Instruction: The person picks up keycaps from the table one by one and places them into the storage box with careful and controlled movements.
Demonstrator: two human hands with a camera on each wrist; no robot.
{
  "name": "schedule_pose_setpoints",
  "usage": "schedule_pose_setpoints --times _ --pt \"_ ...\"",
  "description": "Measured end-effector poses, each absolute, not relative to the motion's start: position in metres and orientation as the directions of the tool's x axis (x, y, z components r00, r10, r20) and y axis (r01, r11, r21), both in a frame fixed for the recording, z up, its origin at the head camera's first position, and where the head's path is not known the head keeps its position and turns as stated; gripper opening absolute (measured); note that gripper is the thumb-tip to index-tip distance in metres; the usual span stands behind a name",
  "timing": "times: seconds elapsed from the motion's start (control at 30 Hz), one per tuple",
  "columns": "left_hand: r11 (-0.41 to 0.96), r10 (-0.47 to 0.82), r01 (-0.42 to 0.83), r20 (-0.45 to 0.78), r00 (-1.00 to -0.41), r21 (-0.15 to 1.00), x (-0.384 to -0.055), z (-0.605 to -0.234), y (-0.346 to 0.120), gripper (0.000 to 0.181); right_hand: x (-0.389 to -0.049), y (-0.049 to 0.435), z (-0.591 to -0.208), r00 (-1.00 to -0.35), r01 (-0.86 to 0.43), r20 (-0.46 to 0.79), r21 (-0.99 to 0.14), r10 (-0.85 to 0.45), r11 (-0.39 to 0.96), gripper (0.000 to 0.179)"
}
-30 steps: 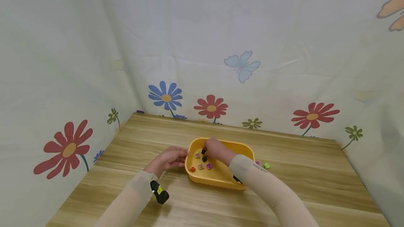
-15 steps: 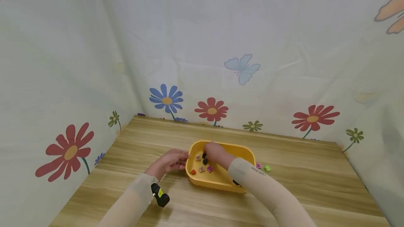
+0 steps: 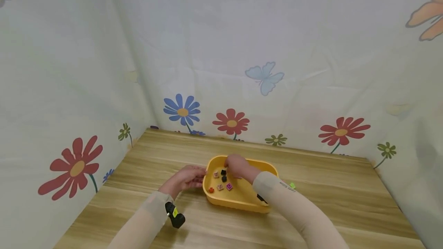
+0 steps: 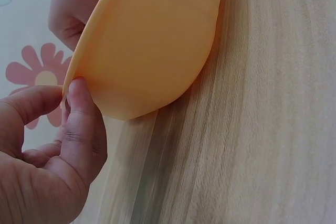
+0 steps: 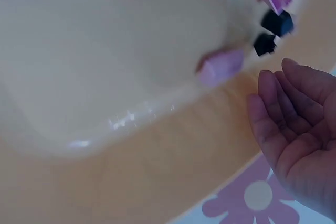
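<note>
A yellow plastic tub [image 3: 238, 203] stands on the wooden table. At its left end, my left hand [image 3: 188, 176] pinches the rim between thumb and fingers, as the left wrist view shows up close. My right hand [image 3: 237, 165] is inside the tub near the far wall, fingers loosely bent and nothing between them. Just left of its fingertips lie two small black blocks [image 5: 265, 44]. A pink block [image 5: 223, 66] lies farther along the floor of the tub. A magenta block [image 3: 229, 186], an orange-red piece [image 3: 211, 190] and pale pink blocks [image 3: 220, 187] are spread over the left half.
A lime green piece [image 3: 292, 185] lies on the table [image 3: 332, 195] to the right of the tub, partly behind the right sleeve [image 3: 290, 199]. A flower-printed curtain [image 3: 294, 99] closes off the back and sides.
My right fingers have come away from the black block they were at and shifted slightly right. A pink block now shows beneath that hand. My left hand keeps its place on the rim.
</note>
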State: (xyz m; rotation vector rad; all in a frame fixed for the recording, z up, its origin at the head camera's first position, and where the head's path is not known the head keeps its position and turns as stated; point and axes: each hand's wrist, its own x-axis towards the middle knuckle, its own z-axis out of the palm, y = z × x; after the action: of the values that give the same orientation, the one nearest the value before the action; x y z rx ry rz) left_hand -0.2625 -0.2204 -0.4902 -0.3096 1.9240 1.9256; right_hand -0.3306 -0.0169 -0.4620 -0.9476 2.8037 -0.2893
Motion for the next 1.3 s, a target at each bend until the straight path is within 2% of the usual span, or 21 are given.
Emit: schedule_pose_setpoints --times 0.33,0.57,0.73,1.07,1.3 --pt "0.031 0.123 -0.424 -0.425 -0.897 0.905 -0.262 -0.490 -0.220 0.042 -0.329 0.000 -0.422 -0.777 -0.555 -0.093 -0.366 -0.623 0.747 0.020" --pt "0.039 0.115 -0.418 -0.419 -0.901 0.908 -0.261 -0.488 -0.219 0.043 -0.325 0.018 -0.395 -0.743 -0.626 -0.006 -0.347 -0.669 0.698 0.020" --pt "0.049 0.116 -0.417 -0.420 -0.900 0.908 -0.260 -0.488 -0.219 0.044 -0.320 0.034 -0.375 -0.744 -0.629 0.024 -0.364 -0.668 0.687 0.020" --pt "0.061 0.122 -0.415 -0.419 -0.900 0.908 -0.263 -0.487 -0.220 0.046 -0.309 0.066 -0.347 -0.788 -0.565 0.050 -0.455 -0.613 0.689 0.022" --pt "0.037 0.157 -0.409 -0.410 -0.899 0.912 -0.263 -0.489 -0.219 0.047 -0.306 0.101 -0.351 -0.812 -0.543 0.070 -0.455 -0.580 0.705 0.022"
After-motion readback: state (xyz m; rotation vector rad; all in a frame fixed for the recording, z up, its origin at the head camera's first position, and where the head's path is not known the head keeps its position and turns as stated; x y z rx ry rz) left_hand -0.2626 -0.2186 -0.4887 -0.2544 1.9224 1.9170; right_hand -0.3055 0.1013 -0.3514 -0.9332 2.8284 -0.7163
